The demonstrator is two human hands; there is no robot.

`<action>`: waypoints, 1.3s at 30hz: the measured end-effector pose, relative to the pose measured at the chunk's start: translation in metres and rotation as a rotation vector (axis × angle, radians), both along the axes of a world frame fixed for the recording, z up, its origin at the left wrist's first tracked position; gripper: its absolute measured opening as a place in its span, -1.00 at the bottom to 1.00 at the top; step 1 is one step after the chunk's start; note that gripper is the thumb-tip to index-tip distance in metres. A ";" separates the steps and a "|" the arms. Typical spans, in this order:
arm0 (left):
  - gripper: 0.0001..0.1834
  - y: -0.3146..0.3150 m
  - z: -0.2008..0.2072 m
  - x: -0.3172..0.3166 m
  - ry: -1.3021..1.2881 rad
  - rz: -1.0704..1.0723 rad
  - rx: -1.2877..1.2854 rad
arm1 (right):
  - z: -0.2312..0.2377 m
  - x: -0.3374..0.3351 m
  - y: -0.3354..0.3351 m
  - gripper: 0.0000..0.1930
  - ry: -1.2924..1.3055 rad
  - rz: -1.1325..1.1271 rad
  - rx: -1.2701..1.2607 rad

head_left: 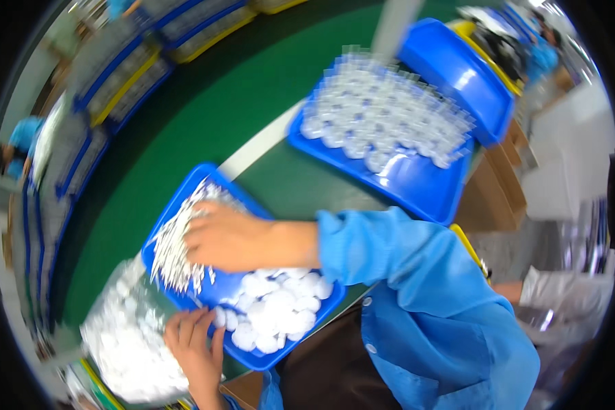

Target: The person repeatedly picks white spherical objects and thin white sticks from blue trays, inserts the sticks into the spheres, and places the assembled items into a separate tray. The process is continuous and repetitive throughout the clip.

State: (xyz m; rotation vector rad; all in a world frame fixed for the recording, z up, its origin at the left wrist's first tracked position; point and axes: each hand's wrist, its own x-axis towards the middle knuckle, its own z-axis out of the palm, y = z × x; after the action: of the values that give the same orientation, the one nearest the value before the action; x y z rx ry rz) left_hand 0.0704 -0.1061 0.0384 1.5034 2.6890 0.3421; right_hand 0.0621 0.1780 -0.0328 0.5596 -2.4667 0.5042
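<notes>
A blue tray stands at an angle before me on the green work surface. Thin white cotton swabs are heaped at its far end, and round white cotton pads lie at its near end. My right hand reaches across the tray into the swabs, its fingers bent and closed on some; the fingertips are hidden and slightly blurred. At the tray's left edge, beside the pads, my left hand rests with its fingers apart and nothing seen in them.
A clear plastic bag of white pieces lies left of the tray. Beyond, another blue tray holds rows of clear round containers, with a blue bin behind. A cardboard box stands right. Stacked crates line the far left.
</notes>
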 end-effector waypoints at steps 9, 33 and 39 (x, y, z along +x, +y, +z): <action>-0.74 0.034 -0.004 -0.040 -0.196 0.142 0.543 | 0.030 0.018 0.024 -0.86 -0.206 0.081 -0.708; -0.61 0.087 -0.041 -0.062 -0.905 0.283 1.096 | 0.043 0.018 0.006 -0.83 -0.437 -0.064 -0.869; -0.59 0.088 -0.042 -0.063 -0.874 0.273 1.122 | 0.044 0.018 0.003 -0.85 -0.471 -0.089 -0.905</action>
State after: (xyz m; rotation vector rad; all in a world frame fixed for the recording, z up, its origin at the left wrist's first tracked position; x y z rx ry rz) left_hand 0.0070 -0.0181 -0.0033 0.6554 1.9084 2.1407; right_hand 0.0805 0.1815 0.0109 -0.0574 -2.2939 1.7308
